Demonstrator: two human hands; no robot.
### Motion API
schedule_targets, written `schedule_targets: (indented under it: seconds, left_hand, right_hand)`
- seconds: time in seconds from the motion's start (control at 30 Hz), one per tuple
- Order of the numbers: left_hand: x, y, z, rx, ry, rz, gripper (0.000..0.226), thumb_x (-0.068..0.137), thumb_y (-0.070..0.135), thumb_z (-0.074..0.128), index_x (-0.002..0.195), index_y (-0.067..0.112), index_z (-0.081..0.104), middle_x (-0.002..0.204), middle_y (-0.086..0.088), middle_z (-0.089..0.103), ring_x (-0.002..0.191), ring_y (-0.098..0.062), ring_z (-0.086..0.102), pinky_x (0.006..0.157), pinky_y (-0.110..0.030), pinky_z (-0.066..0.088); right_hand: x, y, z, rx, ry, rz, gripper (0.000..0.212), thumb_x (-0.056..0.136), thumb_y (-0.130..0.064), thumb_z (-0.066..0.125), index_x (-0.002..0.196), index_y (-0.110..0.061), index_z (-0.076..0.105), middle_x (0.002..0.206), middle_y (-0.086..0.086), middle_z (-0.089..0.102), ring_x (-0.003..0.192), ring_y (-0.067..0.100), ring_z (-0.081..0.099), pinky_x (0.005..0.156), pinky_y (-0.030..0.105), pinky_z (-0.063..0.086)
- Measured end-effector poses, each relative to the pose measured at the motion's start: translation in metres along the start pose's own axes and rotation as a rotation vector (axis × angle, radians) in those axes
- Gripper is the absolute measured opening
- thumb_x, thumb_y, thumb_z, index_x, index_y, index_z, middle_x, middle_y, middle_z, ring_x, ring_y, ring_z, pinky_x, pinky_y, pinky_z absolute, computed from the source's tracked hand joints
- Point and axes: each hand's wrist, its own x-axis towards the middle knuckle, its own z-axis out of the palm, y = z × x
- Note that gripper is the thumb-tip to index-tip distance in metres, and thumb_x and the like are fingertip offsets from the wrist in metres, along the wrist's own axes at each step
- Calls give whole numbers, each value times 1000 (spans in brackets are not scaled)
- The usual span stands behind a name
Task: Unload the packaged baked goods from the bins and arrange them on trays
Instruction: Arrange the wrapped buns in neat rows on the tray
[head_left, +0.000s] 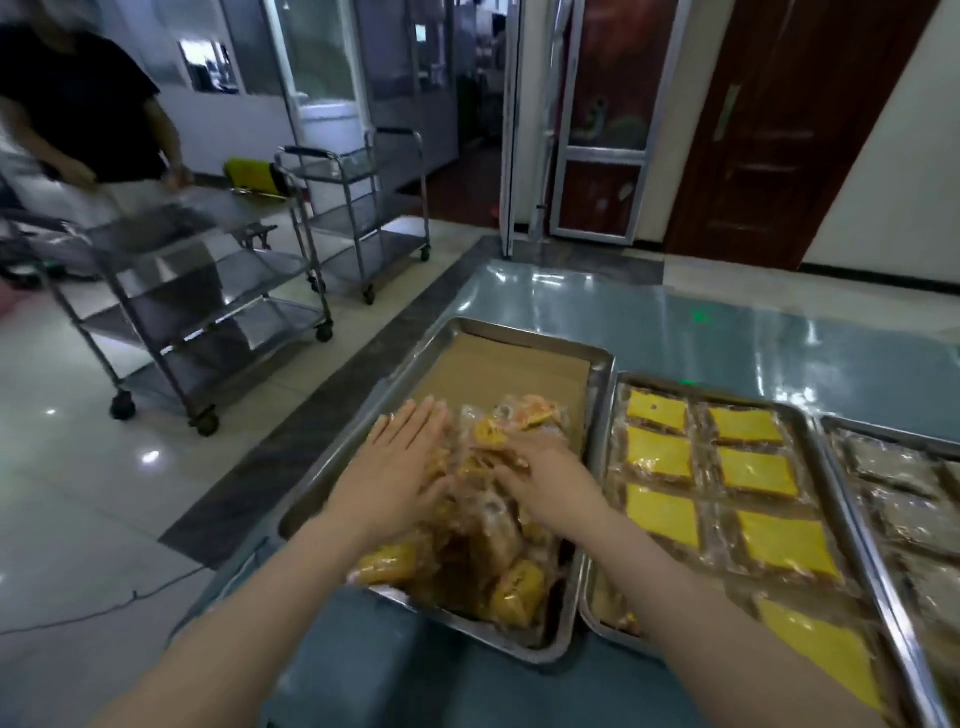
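On the near half of the paper-lined tray (597, 364), the heap of packaged baked goods (483, 545) runs lengthwise toward the person. The left hand (400, 462) presses its left flank, fingers straight. The right hand (545, 475) lies on top; its grip cannot be told.

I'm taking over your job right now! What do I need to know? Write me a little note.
Left hand: flat, fingers straight, on the left side of the packet pile.
Right hand: on top of the pile; whether it pinches a packet is unclear.
Things: the pile lies heaped in the near half of the left tray; the far half shows bare brown liner.
Done: the middle tray holds yellow-topped packets in neat rows; darker packets lie further right.
Left: spread the pile into rows. No bin is in view.
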Motion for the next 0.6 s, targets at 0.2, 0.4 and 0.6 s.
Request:
schedule_targets:
  seconds: [0.2, 0.4, 0.6]
  left_hand:
    - [-25, -62, -11, 99, -48, 11, 70, 98, 51, 24, 149, 20, -14, 154, 2, -21, 141, -15, -20, 112, -33, -13]
    - [-9, -83, 15, 59, -115, 81, 73, 98, 48, 30, 146, 23, -19, 154, 2, -24, 139, -14, -26, 111, -32, -18]
    - [20, -96, 41, 5, -158, 100, 71, 97, 46, 33, 147, 27, -14, 154, 6, -20, 138, -11, -25, 108, -28, -21]
  right_hand:
    - [20, -27, 30, 17, 0, 101, 38, 93, -38, 54, 130, -30, 56, 137, -3, 51, 124, 17, 46, 101, 31, 40]
    - [49, -6, 40, 10, 143, 240, 37, 91, -17, 57, 127, -25, 58, 130, -3, 56, 115, 15, 52, 94, 26, 43]
    - [85, 34, 50, -178, 65, 167, 53, 88, -17, 61, 138, -27, 47, 140, -1, 50, 129, 19, 43, 104, 32, 38]
